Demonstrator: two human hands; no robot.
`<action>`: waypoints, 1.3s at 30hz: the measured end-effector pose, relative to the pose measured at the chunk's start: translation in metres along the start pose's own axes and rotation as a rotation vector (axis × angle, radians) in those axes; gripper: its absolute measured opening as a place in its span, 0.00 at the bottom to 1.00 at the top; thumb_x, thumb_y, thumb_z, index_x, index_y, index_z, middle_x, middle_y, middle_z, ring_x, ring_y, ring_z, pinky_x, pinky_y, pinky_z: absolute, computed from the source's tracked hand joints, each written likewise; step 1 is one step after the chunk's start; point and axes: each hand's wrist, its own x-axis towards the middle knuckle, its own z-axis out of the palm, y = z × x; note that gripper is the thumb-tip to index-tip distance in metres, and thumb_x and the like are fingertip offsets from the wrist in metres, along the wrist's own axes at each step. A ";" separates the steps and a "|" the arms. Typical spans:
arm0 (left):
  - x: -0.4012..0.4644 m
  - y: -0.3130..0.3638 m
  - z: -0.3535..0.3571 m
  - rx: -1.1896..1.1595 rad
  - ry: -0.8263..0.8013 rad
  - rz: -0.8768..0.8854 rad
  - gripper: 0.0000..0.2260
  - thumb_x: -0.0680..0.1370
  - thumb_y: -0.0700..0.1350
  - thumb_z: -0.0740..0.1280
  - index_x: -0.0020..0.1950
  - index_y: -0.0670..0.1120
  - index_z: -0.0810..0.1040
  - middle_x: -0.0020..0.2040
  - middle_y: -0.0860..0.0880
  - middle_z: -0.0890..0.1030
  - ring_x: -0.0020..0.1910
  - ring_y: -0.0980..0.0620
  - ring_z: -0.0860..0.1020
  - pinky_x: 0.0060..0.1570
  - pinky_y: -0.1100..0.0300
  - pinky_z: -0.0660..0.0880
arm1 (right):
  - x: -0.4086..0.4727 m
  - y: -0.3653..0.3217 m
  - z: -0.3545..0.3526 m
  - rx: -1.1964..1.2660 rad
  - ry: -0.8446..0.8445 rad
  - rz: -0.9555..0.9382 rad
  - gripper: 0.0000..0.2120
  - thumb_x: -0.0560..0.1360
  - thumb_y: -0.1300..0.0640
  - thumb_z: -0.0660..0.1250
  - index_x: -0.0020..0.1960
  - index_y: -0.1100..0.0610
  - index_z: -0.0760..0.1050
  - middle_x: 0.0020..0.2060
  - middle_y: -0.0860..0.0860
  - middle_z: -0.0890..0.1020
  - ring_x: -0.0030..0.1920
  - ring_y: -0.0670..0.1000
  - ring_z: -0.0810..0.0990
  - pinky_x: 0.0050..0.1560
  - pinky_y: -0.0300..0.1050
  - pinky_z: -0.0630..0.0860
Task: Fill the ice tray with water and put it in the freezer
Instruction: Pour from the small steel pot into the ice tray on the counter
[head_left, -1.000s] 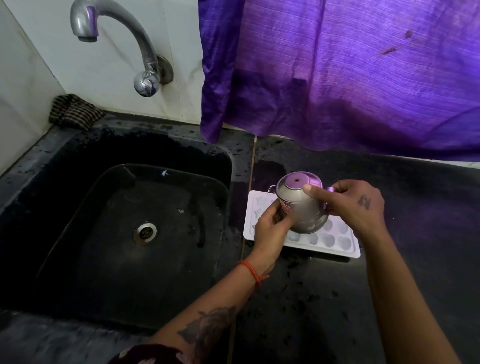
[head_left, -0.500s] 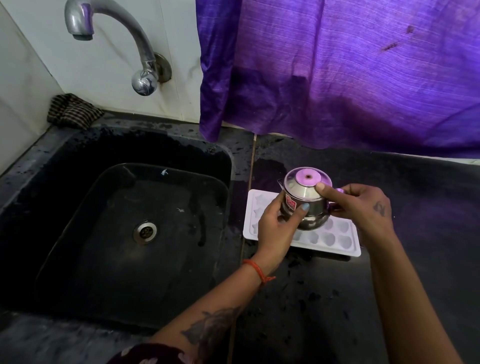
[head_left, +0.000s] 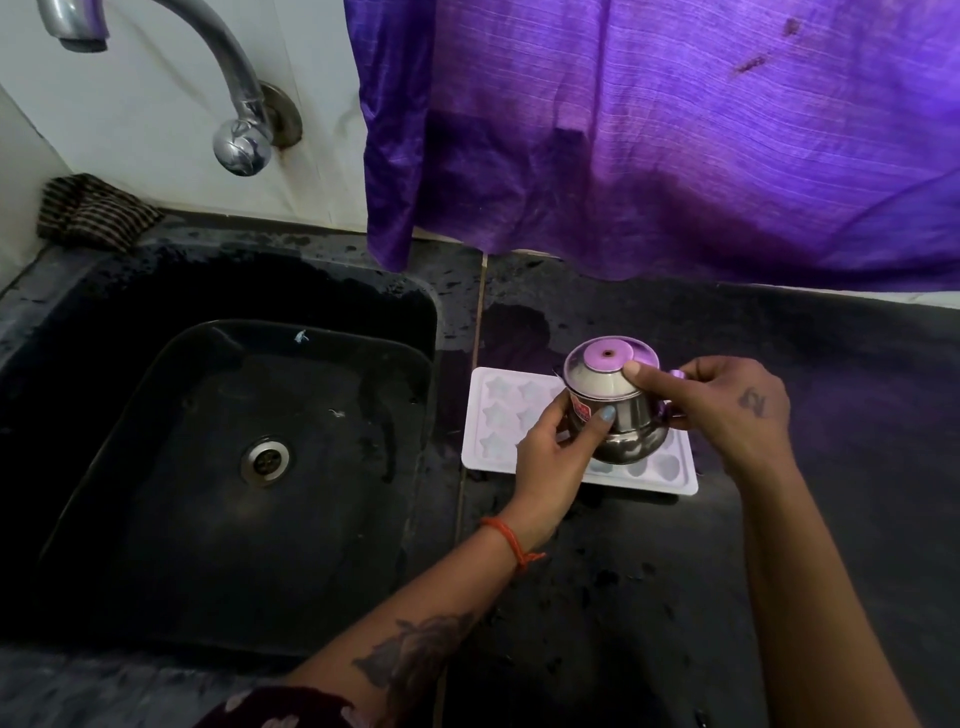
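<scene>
A white ice tray (head_left: 496, 410) with star-shaped cells lies on the dark counter just right of the sink. Above it I hold a small steel kettle (head_left: 621, 431) with a purple lid (head_left: 608, 357). My right hand (head_left: 727, 410) grips the kettle's handle, its forefinger pressing on the lid's edge. My left hand (head_left: 553, 457) cups the kettle's left side, thumb on its body. The kettle and my hands hide the tray's middle cells. I cannot tell whether the cells hold water.
A deep black sink (head_left: 156, 467) with a drain (head_left: 266, 460) fills the left. A chrome tap (head_left: 228, 88) juts from the white wall above it. A striped cloth (head_left: 88, 213) lies at the back left corner. A purple curtain (head_left: 649, 130) hangs over the counter (head_left: 857, 415).
The kettle has tipped back from leaning toward the tray to nearly upright, and it sits a little higher. Both hands keep their hold on it.
</scene>
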 end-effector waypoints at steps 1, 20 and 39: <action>0.000 -0.001 0.001 -0.004 0.000 -0.007 0.20 0.75 0.54 0.68 0.66 0.50 0.75 0.59 0.52 0.81 0.60 0.55 0.77 0.63 0.57 0.72 | 0.000 0.000 0.000 -0.008 0.000 -0.001 0.26 0.59 0.31 0.71 0.31 0.56 0.79 0.27 0.51 0.83 0.36 0.53 0.83 0.47 0.60 0.80; -0.002 0.001 0.001 -0.023 0.001 -0.031 0.14 0.77 0.52 0.66 0.62 0.50 0.77 0.56 0.52 0.82 0.57 0.56 0.79 0.60 0.58 0.74 | 0.002 -0.008 -0.002 -0.137 -0.015 -0.065 0.28 0.62 0.32 0.70 0.31 0.59 0.79 0.28 0.55 0.83 0.35 0.55 0.83 0.46 0.57 0.80; -0.001 0.011 -0.001 0.076 0.018 0.072 0.13 0.77 0.48 0.68 0.60 0.57 0.73 0.49 0.63 0.79 0.48 0.70 0.77 0.49 0.74 0.72 | 0.001 0.002 -0.002 0.096 -0.049 0.059 0.23 0.59 0.36 0.74 0.34 0.57 0.80 0.32 0.52 0.84 0.39 0.51 0.84 0.51 0.58 0.80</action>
